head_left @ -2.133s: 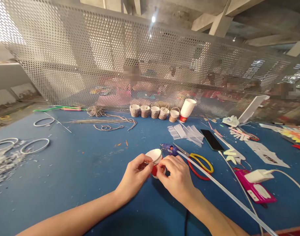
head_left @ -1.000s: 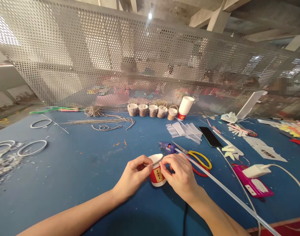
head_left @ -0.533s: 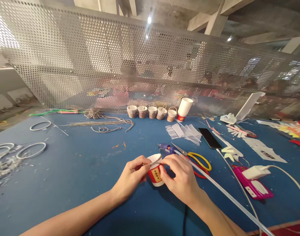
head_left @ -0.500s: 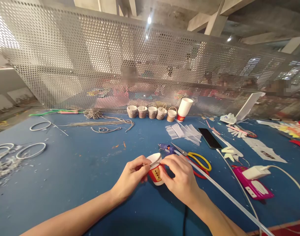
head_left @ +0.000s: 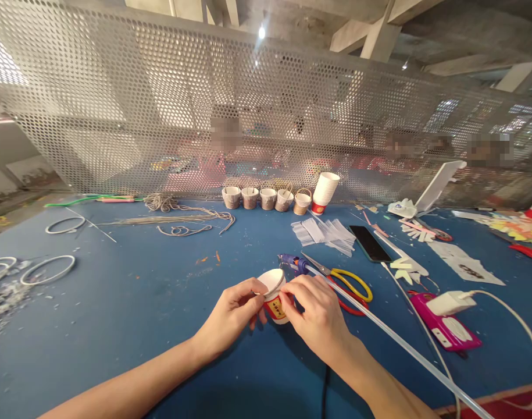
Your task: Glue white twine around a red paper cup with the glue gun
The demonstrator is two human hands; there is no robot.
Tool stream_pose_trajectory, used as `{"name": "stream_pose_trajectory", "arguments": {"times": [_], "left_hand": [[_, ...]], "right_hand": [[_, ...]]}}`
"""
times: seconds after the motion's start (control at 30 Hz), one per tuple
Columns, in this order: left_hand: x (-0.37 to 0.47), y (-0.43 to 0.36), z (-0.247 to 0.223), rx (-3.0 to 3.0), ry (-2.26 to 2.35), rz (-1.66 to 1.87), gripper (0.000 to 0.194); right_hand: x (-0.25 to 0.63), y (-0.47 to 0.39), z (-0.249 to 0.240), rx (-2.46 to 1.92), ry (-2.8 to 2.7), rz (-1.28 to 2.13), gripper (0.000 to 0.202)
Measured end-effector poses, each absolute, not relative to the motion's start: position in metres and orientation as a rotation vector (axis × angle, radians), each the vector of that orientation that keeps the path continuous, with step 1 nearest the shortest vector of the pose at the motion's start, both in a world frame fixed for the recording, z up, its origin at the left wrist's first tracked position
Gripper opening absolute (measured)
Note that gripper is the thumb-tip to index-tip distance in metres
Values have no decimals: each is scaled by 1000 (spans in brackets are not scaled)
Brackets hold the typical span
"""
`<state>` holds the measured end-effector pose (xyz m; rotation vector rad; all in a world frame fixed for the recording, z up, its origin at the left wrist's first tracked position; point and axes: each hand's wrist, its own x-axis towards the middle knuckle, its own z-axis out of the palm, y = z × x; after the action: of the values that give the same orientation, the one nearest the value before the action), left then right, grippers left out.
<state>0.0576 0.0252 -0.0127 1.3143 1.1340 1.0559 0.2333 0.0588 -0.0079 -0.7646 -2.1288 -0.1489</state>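
A small red-and-white paper cup (head_left: 276, 308) is tilted between my two hands, its white mouth turned up. A thin greyish strand, perhaps cord, seems to run along its rim between my fingers. My left hand (head_left: 237, 311) is closed, thumb and forefinger pinching the cup's left edge. On the other side my right hand (head_left: 316, 305) is closed, with its thumb and fingertips at the right edge. Just behind the cup lie a blue glue gun (head_left: 294, 263) with a long clear glue stick and scissors (head_left: 350, 282) with yellow and red handles.
Several cord-handled small cups (head_left: 268, 199) and a stack of paper cups (head_left: 325, 192) stand along the perforated metal screen (head_left: 161, 105). Cord (head_left: 178, 220) lies at the back left, white strips (head_left: 322, 234) and a phone (head_left: 370, 243) right of centre, a magenta power bank (head_left: 446, 329) at right.
The cup has tilted slightly and its rim shows a little differently between my fingers. Both hands keep their grip. The whole view has shifted slightly.
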Motion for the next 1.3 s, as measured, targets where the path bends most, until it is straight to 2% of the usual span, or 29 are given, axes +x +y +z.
{"name": "stream_pose_trajectory", "arguments": {"times": [0.2, 0.8, 1.3], "left_hand": [[57, 25, -12, 1309, 1154, 1076, 20], [61, 22, -4, 1383, 1199, 1112, 28], [55, 25, -2, 1366, 1179, 1105, 26]], "right_hand": [[231, 58, -9, -736, -2127, -190, 19], [227, 54, -10, -742, -2088, -175, 18], [230, 53, -2, -751, -2025, -99, 14]]}}
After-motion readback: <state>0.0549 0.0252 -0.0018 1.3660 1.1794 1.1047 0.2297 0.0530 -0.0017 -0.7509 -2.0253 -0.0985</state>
